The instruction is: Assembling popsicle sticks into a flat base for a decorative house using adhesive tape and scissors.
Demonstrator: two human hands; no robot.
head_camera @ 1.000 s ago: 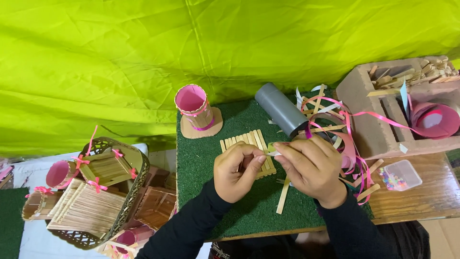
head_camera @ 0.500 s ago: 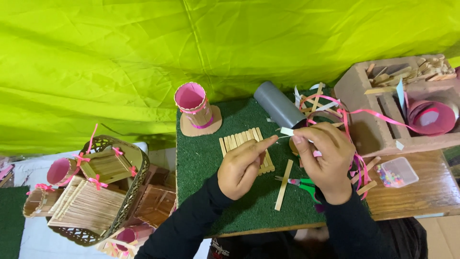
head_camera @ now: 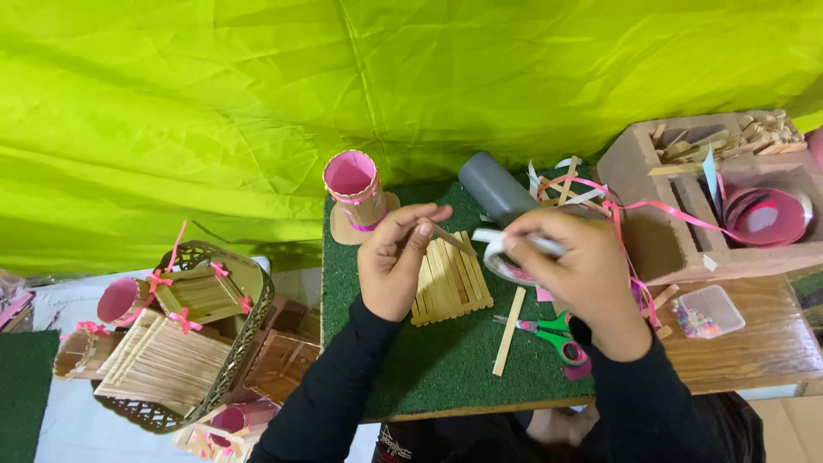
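Two hands work above one green mat (head_camera: 446, 360): the left hand (head_camera: 396, 261) pinches one thin stick (head_camera: 449, 237) over one raft of glued sticks (head_camera: 449, 279), and the right hand (head_camera: 576, 270), just apart from it, grips one tape roll (head_camera: 499, 255). One loose stick (head_camera: 509, 330), one pair of green scissors (head_camera: 549, 330), one pink cup (head_camera: 352, 184) and one grey tube (head_camera: 495, 187) lie on the mat. One wooden table (head_camera: 771, 343) carries the mat before one lime backdrop (head_camera: 257, 103).
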